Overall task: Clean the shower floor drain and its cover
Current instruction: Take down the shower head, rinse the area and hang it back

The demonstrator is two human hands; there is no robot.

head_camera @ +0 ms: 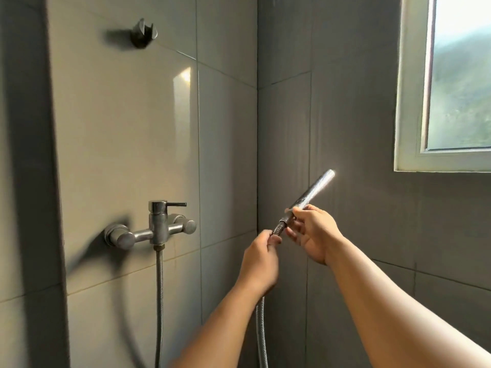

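Chrome shower wand (312, 191) held tilted up toward window (451, 83), pinched at its base by right hand (312, 233); metal hose (261, 330) gripped just below the joint by left hand (261, 257). Mixer tap (156, 225) and wall holder (143, 33) on tiled wall (119, 128). Drain, cover out of view.

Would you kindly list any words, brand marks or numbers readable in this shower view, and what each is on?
None can be read: the mixer tap, the shower handset, the metal hose, the wall bracket and the window frame show no legible marking.
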